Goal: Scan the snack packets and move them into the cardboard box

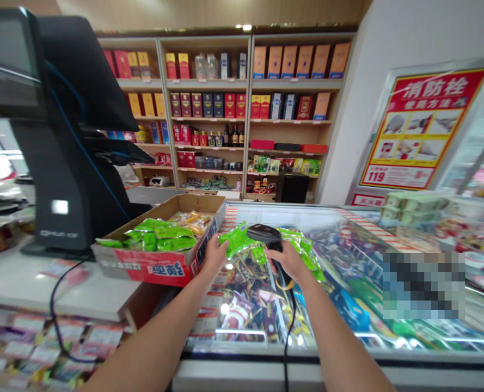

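Observation:
My left hand grips the corner of a bright green snack packet, which is held up over the glass freezer lid. My right hand is shut around the handle of a black corded barcode scanner. The scanner's head points left towards the packet, close above it. The scanner's black cable hangs down past the freezer's front edge. More green packets lie under and to the right of the scanner. To my left, a cardboard box holds several green and yellow packets.
A black POS terminal stands on the white checkout counter at left. Shelves of boxed liquor rise behind. A red-and-yellow fire hydrant poster hangs at right. Packaged goods fill the freezer.

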### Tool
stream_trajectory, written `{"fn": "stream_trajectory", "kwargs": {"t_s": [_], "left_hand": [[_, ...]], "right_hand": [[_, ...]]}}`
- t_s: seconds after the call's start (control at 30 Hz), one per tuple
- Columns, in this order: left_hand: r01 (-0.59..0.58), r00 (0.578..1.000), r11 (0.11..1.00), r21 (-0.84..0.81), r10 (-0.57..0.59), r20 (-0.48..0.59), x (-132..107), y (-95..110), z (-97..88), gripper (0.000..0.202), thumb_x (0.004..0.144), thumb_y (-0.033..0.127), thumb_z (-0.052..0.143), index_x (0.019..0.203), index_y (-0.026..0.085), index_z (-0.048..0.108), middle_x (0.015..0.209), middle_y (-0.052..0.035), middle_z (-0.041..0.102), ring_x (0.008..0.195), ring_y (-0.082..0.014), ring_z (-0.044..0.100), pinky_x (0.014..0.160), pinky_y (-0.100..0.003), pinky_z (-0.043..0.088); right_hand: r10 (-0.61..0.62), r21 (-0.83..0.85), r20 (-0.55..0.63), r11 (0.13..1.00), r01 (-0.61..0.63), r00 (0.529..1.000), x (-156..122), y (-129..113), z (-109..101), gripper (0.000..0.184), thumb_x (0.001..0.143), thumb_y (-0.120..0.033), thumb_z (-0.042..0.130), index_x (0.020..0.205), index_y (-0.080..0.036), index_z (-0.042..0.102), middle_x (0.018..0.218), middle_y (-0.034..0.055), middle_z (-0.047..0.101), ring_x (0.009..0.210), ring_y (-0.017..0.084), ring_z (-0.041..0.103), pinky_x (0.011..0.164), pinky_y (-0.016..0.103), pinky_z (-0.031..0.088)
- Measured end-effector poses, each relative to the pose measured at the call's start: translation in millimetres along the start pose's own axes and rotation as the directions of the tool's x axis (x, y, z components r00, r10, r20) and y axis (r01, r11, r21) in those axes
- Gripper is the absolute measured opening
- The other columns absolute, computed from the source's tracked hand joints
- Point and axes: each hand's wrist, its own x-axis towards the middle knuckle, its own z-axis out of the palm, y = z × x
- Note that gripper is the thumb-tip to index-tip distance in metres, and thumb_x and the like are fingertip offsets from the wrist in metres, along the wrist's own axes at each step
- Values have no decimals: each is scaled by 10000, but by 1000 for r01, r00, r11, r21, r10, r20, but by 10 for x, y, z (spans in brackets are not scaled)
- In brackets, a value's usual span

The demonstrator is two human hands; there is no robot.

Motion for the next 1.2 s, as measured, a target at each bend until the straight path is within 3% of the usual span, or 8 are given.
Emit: {"fn": "stream_trajectory", "kwargs": {"t_s": [0.3, 0.53, 0.7, 0.77, 0.83, 0.93, 1.07, 1.2], "left_hand": [[15, 999, 999, -41, -16, -30, -28, 1, 9, 284, 561, 284, 679, 801, 160, 592, 663, 1, 637, 587, -136, 587, 552, -233, 454], [202, 978, 970, -136, -208, -25, -27, 82, 268, 219, 553, 222, 687, 727, 150, 574, 565, 27, 576, 488, -104, 533, 497, -213, 409], [239, 971, 970, 36, -240, 21, 61, 146, 466, 172, 537, 129, 687, 564, 169, 522, 547, -10, 567, 613, -190, 618, 594, -292, 474], [190, 981, 975, 114, -193, 15, 86, 218, 459, 219, 502, 84, 705, 522, 181, 511, 589, -37, 592, 707, -232, 644, 651, -318, 486], [26, 997, 967, 254, -44, 64, 124, 368, 401, 218, 490, 56, 712, 522, 189, 542, 666, -60, 632, 796, -249, 656, 733, -327, 493], [-252, 954, 852, 459, 140, 264, 274, 748, 223, 134, 535, 88, 712, 542, 195, 632, 622, -48, 647, 730, -237, 654, 743, -322, 496], [-235, 941, 707, 667, -6, 338, 716, 1290, -215, 46, 558, 139, 700, 555, 185, 695, 500, -29, 622, 524, -205, 602, 593, -297, 473], [-149, 963, 416, 897, -145, 227, 1174, 1448, -785, 118, 457, 130, 734, 476, 192, 636, 453, -18, 585, 477, -182, 567, 561, -278, 469]], "right_hand": [[6, 35, -41, 999, -4, 999, -15, -27, 10, 179, 668, -327, 623, 598, -181, 547, 425, -37, 518, 323, 108, 471, 381, 234, 386], [55, 135, -340, 991, -9, 939, 65, 32, -9, 264, 666, -394, 667, 564, -187, 538, 423, -22, 515, 332, 128, 490, 362, 254, 412], [60, 210, -451, 977, 41, 890, 96, 65, -48, 258, 672, -401, 677, 587, -190, 556, 447, -10, 533, 349, 138, 504, 358, 259, 424], [65, 214, -461, 976, 40, 885, 102, 73, -47, 268, 674, -401, 675, 566, -195, 542, 443, -7, 531, 345, 138, 500, 352, 259, 423], [62, 209, -461, 977, 40, 885, 104, 77, -35, 272, 672, -396, 679, 557, -196, 536, 444, -7, 531, 338, 135, 494, 349, 260, 421], [40, 199, -444, 978, 55, 895, 99, 73, 0, 255, 685, -378, 675, 570, -192, 543, 449, -11, 530, 343, 133, 499, 361, 260, 427], [16, 196, -432, 978, 76, 902, 88, 57, 40, 237, 693, -370, 668, 593, -189, 551, 447, -20, 521, 341, 133, 500, 352, 253, 401], [8, 173, -412, 983, 69, 911, 87, 55, 47, 229, 689, -365, 669, 596, -190, 555, 446, -25, 524, 348, 135, 502, 366, 259, 408]]}}
